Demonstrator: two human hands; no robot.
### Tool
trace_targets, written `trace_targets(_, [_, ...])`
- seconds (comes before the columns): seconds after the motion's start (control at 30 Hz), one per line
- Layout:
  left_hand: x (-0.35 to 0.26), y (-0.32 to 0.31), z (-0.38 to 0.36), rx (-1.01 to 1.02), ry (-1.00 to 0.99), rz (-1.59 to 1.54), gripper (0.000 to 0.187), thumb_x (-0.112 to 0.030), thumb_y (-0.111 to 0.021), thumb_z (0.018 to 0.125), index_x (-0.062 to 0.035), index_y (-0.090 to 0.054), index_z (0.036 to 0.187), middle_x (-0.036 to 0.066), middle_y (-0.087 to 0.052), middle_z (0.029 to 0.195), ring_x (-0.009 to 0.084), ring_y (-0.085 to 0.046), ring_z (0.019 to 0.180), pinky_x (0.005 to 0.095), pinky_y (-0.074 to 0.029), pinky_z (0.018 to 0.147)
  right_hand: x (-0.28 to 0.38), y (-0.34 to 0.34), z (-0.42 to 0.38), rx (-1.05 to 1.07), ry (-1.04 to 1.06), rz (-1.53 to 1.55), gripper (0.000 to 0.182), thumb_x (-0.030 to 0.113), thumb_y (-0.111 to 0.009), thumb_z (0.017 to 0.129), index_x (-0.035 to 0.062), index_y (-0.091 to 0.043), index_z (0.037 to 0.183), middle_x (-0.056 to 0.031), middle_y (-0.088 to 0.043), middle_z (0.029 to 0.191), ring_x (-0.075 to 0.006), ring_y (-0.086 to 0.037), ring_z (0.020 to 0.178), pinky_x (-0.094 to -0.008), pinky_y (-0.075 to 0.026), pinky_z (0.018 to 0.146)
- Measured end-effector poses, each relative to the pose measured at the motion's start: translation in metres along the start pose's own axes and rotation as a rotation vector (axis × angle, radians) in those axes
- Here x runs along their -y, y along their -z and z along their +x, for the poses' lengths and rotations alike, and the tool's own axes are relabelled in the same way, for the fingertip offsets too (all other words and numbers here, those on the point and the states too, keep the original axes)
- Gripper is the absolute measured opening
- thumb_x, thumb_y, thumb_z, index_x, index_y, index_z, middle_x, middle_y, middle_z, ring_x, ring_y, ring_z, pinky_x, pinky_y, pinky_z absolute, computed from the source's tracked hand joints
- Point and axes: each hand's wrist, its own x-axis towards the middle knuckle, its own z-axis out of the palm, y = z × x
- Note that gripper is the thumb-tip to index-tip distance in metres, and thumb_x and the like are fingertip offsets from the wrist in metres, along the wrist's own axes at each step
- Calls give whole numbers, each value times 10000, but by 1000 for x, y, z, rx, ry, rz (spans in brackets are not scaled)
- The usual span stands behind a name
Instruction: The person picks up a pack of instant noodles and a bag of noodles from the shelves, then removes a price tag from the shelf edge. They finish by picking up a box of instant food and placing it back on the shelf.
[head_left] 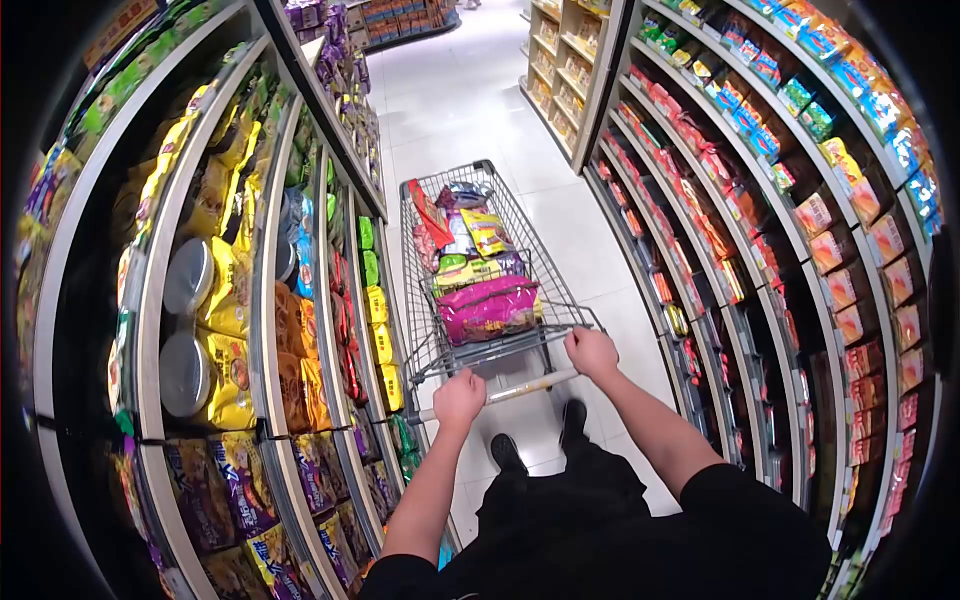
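Note:
A wire shopping cart [552,262] stands in front of me in the aisle. My left hand [460,398] is wrapped round the left part of its handlebar [525,388], and my right hand [592,352] grips the bar's right end. Inside the basket, closest to me, lies a magenta snack bag [490,310]. Behind it are a yellow-and-green packet [480,271], a yellow bag [486,232] and a red packet [430,213]. Dark packages [466,195] lie at the far end. Overlap hides parts of several packages.
Shelves of bagged snacks [228,380] run close along the left, with the cart near them. More packed shelves [770,250] line the right. White tiled floor [460,110] stretches ahead, past a wooden display rack [565,75]. My shoes [508,453] are just behind the cart.

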Motion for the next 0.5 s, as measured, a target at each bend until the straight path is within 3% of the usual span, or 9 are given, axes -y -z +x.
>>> trace_targets(0.5, [-110,-41,127,-86,287,88,348,-400,-561,974,-92,-699,886,206,-740,796,456,-730,793,588,-565,734,-44,35,234,87,297,36,323,298,-576,1006,63,-727,842,-205,-754,796,-417,-744,749,-553,-603,725])
